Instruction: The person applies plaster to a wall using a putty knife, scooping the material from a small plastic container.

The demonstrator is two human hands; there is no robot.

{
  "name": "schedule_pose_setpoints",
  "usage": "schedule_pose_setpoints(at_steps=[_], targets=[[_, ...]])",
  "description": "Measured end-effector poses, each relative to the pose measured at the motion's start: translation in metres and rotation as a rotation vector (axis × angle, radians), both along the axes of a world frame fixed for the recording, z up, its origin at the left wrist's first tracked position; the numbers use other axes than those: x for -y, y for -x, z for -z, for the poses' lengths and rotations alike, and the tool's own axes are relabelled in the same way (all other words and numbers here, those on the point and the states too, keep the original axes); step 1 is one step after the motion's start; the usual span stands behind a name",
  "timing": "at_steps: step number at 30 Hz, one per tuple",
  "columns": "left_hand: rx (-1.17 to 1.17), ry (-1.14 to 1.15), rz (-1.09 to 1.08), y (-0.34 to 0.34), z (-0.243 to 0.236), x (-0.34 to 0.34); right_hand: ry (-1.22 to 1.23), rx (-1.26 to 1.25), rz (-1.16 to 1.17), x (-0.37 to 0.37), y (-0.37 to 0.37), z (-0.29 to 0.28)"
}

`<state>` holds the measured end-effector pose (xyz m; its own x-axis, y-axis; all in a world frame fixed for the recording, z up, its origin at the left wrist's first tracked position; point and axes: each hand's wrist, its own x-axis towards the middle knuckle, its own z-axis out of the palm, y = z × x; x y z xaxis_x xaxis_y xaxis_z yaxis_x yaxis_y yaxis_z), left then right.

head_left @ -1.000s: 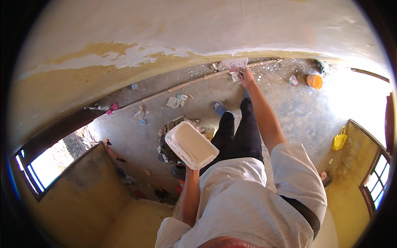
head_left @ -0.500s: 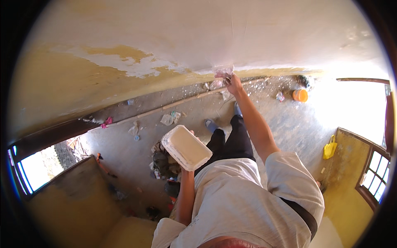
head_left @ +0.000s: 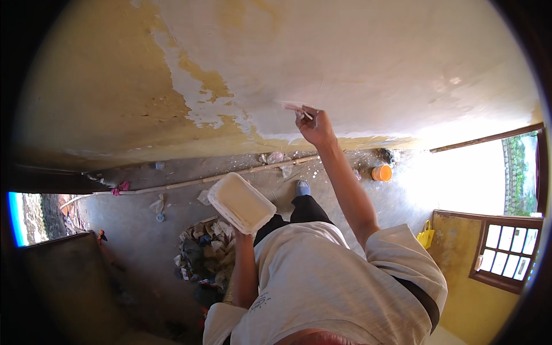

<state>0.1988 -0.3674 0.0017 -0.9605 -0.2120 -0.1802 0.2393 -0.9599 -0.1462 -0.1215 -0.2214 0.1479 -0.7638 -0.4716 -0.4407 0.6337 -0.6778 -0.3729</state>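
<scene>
Two hands busy: right hand (head_left: pixel 313 126) clenched round putty knife (head_left: pixel 294 107), blade seemingly flat on wall (head_left: pixel 356 63); left hand (head_left: pixel 244 233) grips tray (head_left: pixel 240 202) well below.

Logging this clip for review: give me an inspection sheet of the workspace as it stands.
Surface: wall, pale coat over patchy yellow.
Job's things: flat tool against the wall; white tray.
Clutter: rubble heap, paper scraps, orange tub, yellow bag on the floor.
Grippers: right hand grips the tool; left hand, hidden under the tray, holds it up.
Cables: nothing seen.
Surroundings: window, long pole along the wall base.
</scene>
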Motion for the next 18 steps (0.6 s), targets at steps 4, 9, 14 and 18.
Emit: schedule_pose_setpoints(at_steps=[4, 9, 14, 18], targets=[[0.000, -0.008, -0.003, 0.003, 0.005, 0.006, 0.053, 0.133, 0.072, -0.008, 0.018, -0.065], [0.018, -0.009, -0.008, 0.006, 0.009, 0.011, 0.245, 0.091, 0.046, -0.028, 0.005, -0.157], [0.033, -0.069, 0.027, 0.018, 0.021, 0.006, 0.509, -0.155, 0.023, -0.066, -0.012, -0.121], [0.222, 0.413, 0.009, 0.008, 0.018, -0.002, 0.129, -0.177, 0.169, -0.087, -0.039, -0.023]])
